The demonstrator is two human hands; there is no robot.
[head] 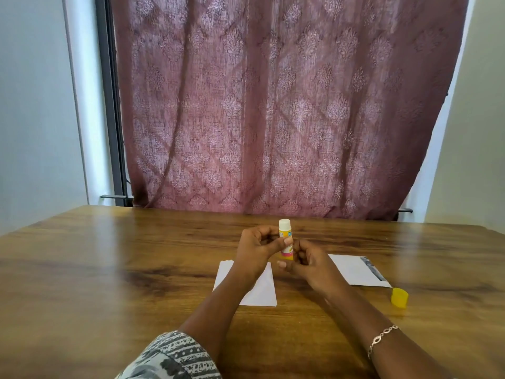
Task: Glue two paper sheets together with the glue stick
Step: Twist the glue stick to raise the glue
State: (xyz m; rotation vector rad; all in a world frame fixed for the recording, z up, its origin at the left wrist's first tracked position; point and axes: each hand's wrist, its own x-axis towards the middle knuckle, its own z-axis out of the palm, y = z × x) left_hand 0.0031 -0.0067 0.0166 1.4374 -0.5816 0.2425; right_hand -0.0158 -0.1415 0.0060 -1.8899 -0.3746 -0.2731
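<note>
Glue stick (285, 237) upright, uncapped, white glue exposed at top, held above the wooden table (109, 269) over the gap between two white paper sheets: left sheet (259, 292), right sheet (355, 270). Left hand (255, 248) pinches the tube's middle with thumb and fingers; right hand (310, 265) has fingers curled, apparently round the yellow base, which is partly hidden. Yellow cap (399, 297) lies on the table right of the right sheet; bracelet (381, 339) on right wrist; maroon curtain (273, 105) behind.

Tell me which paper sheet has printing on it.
The right sheet, beside the yellow cap: a dark printed strip along its right edge. The left sheet is plain white.
</note>
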